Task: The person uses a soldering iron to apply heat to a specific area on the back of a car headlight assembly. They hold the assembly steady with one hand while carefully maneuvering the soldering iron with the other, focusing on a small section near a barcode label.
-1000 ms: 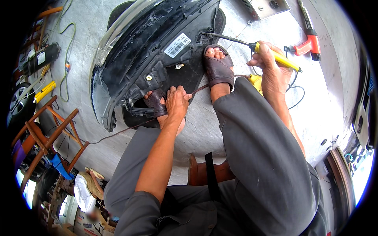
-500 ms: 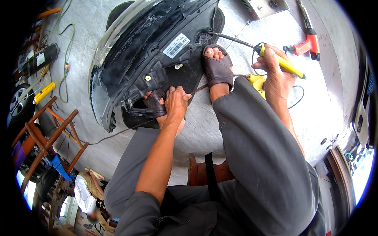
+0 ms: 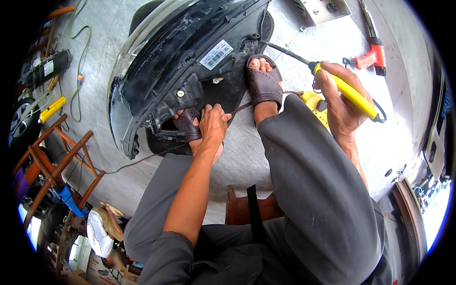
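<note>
A car headlight (image 3: 156,78) with a black housing and clear lens lies on a dark mat between and ahead of my sandalled feet. My right hand (image 3: 344,97) is closed around the yellow handle of a soldering iron (image 3: 349,90). Its long metal tip points left, ending at or close to the housing's right corner; contact is too fine to tell. My left hand (image 3: 213,124) has its fingers curled down at the headlight's near edge, over my left sandal (image 3: 187,122). What those fingers grip is hidden. A thin brown cord (image 3: 242,107) emerges beside them.
A yellow perforated object (image 3: 313,102) lies under my right wrist. A red heat gun (image 3: 373,54) and a metal box (image 3: 323,10) are at the far right. To the left stand a wooden frame (image 3: 61,166), a yellow tube (image 3: 52,109) and a green cord (image 3: 80,95).
The soldering iron has shifted slightly right and nearer, its handle now deeper in my right hand. The headlight has moved a little right. My left hand stays nearly still.
</note>
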{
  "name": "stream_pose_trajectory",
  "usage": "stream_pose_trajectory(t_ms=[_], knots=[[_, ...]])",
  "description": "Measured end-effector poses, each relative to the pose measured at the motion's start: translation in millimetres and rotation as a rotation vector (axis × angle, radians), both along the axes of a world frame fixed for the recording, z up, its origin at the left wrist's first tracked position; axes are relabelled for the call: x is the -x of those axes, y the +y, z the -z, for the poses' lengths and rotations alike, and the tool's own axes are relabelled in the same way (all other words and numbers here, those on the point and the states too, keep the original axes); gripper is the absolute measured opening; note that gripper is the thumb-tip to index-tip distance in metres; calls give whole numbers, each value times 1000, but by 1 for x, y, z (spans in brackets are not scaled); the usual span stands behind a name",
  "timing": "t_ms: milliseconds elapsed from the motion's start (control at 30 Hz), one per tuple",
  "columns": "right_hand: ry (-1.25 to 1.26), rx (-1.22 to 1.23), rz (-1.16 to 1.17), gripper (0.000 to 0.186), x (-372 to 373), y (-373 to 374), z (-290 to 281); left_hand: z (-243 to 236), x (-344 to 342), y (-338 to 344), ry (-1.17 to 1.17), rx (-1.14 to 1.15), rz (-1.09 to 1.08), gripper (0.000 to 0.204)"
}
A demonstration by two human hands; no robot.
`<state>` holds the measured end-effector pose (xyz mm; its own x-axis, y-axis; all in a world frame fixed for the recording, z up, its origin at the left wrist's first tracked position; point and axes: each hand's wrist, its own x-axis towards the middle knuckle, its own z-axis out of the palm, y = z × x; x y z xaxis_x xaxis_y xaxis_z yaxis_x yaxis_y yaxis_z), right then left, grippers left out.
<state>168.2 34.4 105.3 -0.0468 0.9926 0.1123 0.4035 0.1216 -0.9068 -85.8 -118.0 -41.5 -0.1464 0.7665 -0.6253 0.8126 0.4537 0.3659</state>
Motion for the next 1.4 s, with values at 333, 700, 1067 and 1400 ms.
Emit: stream_pose_trajectory(t_ms=[333, 700, 1067, 1400], knots=[[-316, -262, -106, 19, 18, 9, -10, -6, -1, 3, -4, -8, -2, 20], [-573, -496, -158, 24, 36, 29, -21, -1, 2, -1, 5, -31, 19, 19], [-469, -303, -137, 17, 34, 21, -33, -2, 1, -1, -32, -74, -7, 18], [298, 60, 272, 34, 1, -4, -88, -17, 5, -3, -60, 14, -8, 32]])
